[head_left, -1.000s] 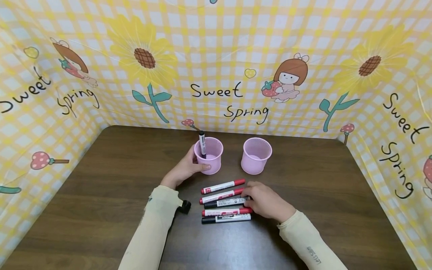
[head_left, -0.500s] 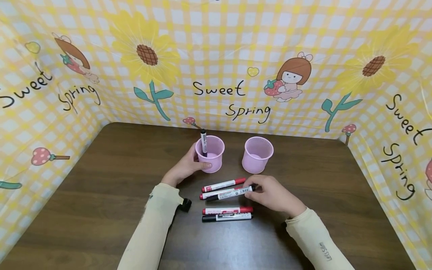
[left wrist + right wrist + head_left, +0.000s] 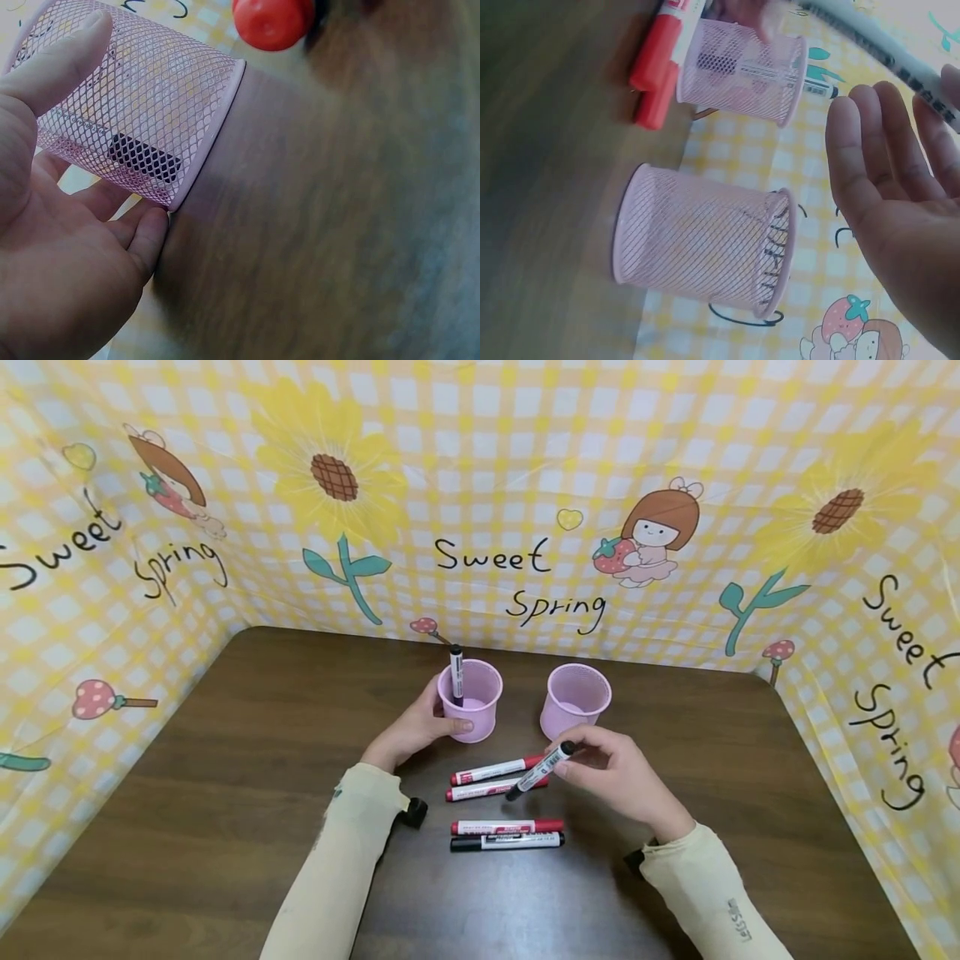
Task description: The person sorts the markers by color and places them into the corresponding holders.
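My left hand grips the left pink mesh pen cup, its thumb across the front and fingers around the far side. A black-capped marker leans upright inside that cup; its dark end shows through the mesh in the left wrist view. My right hand pinches another black-capped marker near one end between thumb and fingers. This marker slants, its lower end overlapping a red marker in the head view. Just beyond the right hand stands the second pink mesh cup, with no marker in it.
Two red markers lie side by side in front of the cups. Nearer the person, a third red marker lies against a black one. A yellow checked cloth walls the back and sides of the brown table.
My right hand has picked up the black marker from between the red ones, lifted it toward the right cup and tilted it steeper. The left hand keeps its hold on the left cup.
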Motion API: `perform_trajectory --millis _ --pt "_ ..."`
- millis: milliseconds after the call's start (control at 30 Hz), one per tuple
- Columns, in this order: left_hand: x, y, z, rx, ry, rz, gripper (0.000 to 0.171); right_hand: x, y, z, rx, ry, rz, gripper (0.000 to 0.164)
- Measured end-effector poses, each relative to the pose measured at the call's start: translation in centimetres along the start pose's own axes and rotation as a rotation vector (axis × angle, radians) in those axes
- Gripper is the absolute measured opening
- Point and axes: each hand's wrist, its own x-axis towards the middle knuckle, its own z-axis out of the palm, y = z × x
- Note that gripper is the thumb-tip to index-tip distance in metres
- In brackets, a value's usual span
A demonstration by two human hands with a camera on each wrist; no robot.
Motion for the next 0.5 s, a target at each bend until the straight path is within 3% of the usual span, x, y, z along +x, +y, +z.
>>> perform_trajectory --millis 300,500 --pt "-0.2 0.3 -0.1 -0.002 -0.016 0.038 0.096 2.9 -1.4 0.5 0.064 0.072 -0.144 0.019" --pt "-0.2 0.2 -0.1 -0.004 -0.013 0.033 0.097 6.2 -2.8 0.7 0.052 0.207 -0.170 0.025"
